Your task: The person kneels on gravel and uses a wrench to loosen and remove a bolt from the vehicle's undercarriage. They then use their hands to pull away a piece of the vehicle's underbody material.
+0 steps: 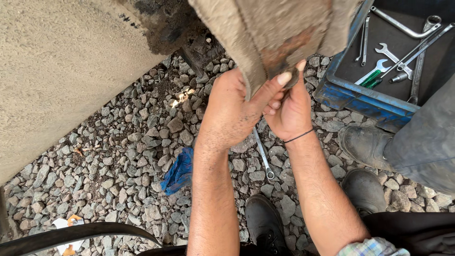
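Head view: a rusty metal flap (275,38) hangs above gravel (132,132); its lower edge is pinched by the left hand (232,111) and right hand (289,111), fingers clenched for grip. A spanner (262,154) is left below, a blue tool crate (360,97) within reach.

open gravel (137,142) lies left; blue tool crate (360,102) blocks the right.

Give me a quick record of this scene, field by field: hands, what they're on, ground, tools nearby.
left hand: gripping the lower edge of a dusty, rusted metal panel, thumb on its face
right hand: fingers pinched at the same edge, beside the left
ground: grey gravel
on gravel: one wrench, blue rag
blue crate: wrenches and green-handled screwdriver
other person's boots: beside the crate
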A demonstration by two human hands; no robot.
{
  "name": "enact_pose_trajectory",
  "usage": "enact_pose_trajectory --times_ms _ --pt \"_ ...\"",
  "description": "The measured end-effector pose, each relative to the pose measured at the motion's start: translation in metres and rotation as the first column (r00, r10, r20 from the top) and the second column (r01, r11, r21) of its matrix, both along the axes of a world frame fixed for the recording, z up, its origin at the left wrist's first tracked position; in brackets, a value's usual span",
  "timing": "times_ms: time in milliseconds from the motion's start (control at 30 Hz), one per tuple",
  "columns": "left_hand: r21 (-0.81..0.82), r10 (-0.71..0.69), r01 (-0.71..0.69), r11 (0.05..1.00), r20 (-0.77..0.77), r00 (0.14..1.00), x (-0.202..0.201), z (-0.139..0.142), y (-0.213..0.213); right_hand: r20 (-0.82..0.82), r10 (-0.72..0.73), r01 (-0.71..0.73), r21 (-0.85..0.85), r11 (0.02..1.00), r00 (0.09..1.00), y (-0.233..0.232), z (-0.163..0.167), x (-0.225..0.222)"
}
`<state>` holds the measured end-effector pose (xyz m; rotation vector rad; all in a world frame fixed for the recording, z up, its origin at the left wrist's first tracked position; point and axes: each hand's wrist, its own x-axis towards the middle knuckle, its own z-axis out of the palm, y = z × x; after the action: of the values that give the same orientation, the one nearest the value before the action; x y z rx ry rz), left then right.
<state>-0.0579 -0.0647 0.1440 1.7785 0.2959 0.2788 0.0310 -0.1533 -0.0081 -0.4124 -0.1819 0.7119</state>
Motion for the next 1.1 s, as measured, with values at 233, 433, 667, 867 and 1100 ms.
enact_pose_trajectory --times_ms 233,433,667,867,1100 --pt "0.093 -0.011 0.009 0.996 0.016 1.0 0.001 0.002 0.003 0.122 -0.068 0.078 -0.078 0.994 0.99 -0.007 -0.011 -0.007" --pt "0.043 -0.067 0.067 0.997 -0.019 0.998 0.001 0.001 0.0 -0.025 -0.051 0.046 -0.178 0.983 0.998 -0.005 -0.014 -0.002" --pt "0.052 -0.041 0.043 0.998 -0.04 0.998 -0.001 0.001 0.004 -0.013 0.028 -0.029 -0.131 0.991 1.0 -0.008 0.011 -0.005" --pt "0.13 -0.01 0.011 0.991 -0.006 1.0 -0.002 0.001 0.007 -0.004 0.028 -0.028 -0.049 0.998 1.0 -0.008 -0.007 -0.011" --pt "-0.04 -0.08 0.082 0.996 0.031 0.996 -0.001 0.0 0.001 0.199 0.172 -0.244 0.431 0.869 0.965 -0.007 -0.042 -0.001"
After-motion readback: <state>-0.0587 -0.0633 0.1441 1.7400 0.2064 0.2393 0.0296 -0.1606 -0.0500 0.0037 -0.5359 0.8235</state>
